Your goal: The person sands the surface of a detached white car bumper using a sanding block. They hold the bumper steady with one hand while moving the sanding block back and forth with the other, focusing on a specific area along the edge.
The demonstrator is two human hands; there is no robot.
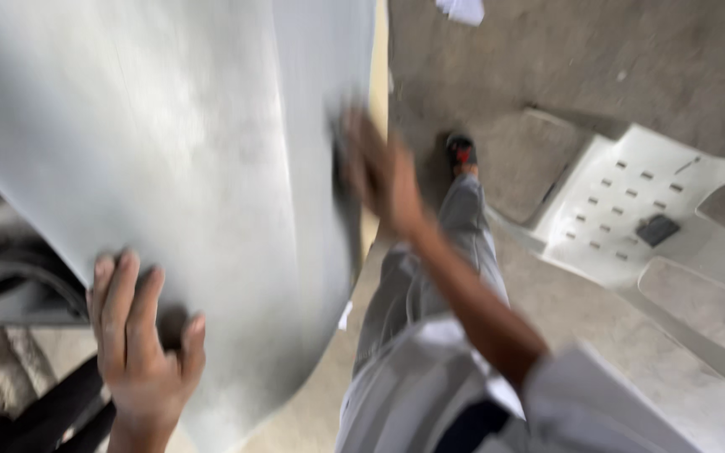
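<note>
Our left hand [140, 335] spread flat on grey car panel [178, 143], our right hand [379, 172] — blurred — gripping dark sanding pad [341, 189] at panel edge, white plastic chair [648, 210] lying nearby.

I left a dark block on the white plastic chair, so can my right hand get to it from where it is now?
Probably yes: the right hand is on the grey panel, and nothing blocks the way to the dark block on the white chair.
</note>
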